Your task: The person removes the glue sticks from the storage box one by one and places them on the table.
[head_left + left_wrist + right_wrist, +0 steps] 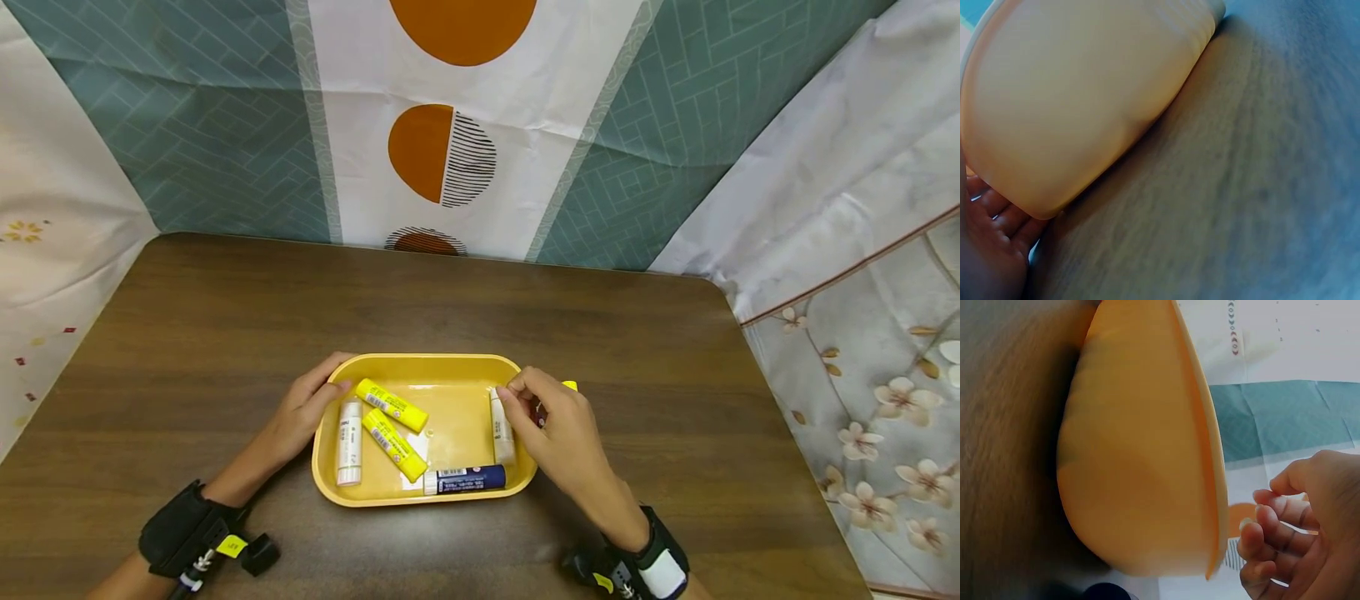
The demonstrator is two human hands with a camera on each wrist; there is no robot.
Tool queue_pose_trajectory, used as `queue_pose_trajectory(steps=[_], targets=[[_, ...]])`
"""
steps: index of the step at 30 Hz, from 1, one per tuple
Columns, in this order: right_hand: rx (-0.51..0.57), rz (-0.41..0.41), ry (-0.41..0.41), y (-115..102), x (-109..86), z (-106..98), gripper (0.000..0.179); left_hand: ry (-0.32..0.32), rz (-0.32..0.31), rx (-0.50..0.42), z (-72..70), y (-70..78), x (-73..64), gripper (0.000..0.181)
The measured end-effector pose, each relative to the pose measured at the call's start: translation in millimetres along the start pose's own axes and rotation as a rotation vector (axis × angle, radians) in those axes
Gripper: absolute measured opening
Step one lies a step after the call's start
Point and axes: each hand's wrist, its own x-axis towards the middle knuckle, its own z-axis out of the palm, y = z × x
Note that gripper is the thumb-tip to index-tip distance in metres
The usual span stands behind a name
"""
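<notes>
A yellow plastic tray point(450, 363) with glue sticks in it stands on the table. My left hand point(303, 408) grips its left end, thumb over the rim and fingers against the outer wall. My right hand point(551, 425) hovers at the right rim with loosely curled fingers point(1272, 515) and nothing between them. Just under its fingertips in the head view lies a white glue stick point(502, 433). At the left are another white glue stick point(349, 442) and two yellow ones, an upper point(392, 406) and a lower point(394, 445). A blue glue stick point(465, 480) lies along the near wall.
Beyond the right hand, outside the tray, a yellow end point(570, 386) shows, mostly hidden by the hand. A dark round end point(1107, 592) appears beside the tray in the right wrist view. The brown table point(225, 308) meets a patterned cloth point(465, 167) at its far edge.
</notes>
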Motion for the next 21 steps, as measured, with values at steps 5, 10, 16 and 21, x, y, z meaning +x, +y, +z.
queue_pose_trajectory(steps=[5, 10, 16, 21], targets=[[0.005, 0.020, -0.054, -5.4, -1.2, 5.7, 0.011, 0.000, 0.001, 0.013, -1.4, 1.5, -0.6, 0.033], [0.000, 0.054, -0.204, -11.5, 1.2, 8.3, 0.010, -0.008, -0.017, 0.030, -1.8, 2.1, -0.7, 0.033], [-0.012, 0.065, -0.317, -21.3, 8.0, 16.2, 0.009, -0.010, -0.011, 0.014, -2.7, 0.3, -1.1, 0.033], [-0.056, 0.011, -0.384, -28.7, 13.1, 30.0, 0.013, -0.004, -0.013, 0.020, -2.0, 1.3, -0.7, 0.033]])
